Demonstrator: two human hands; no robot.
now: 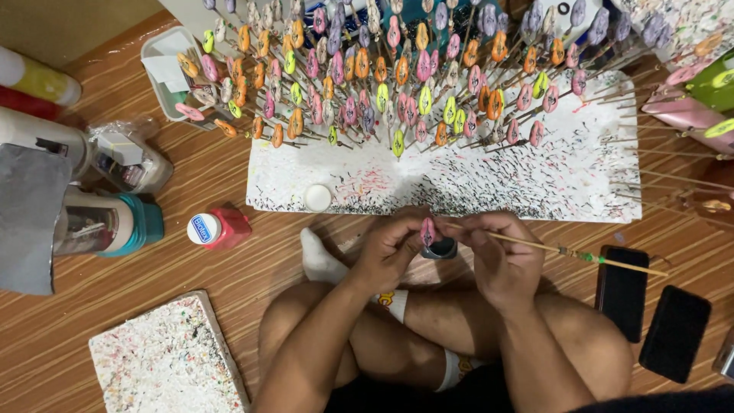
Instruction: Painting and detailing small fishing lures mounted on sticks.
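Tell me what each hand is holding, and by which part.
Both hands pinch one thin wooden stick with a small pink oval piece: left hand beside the piece, right hand along the shaft.

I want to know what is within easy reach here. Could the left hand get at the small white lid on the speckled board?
Probably yes. The white lid lies on the board's near edge, just ahead of the left hand, with nothing between them, though that hand is busy pinching a pink piece.

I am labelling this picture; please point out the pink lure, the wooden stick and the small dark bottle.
pink lure (pixel 427 230), head view, its middle.
wooden stick (pixel 612 262), head view, bare shaft.
small dark bottle (pixel 441 248), head view, its side.
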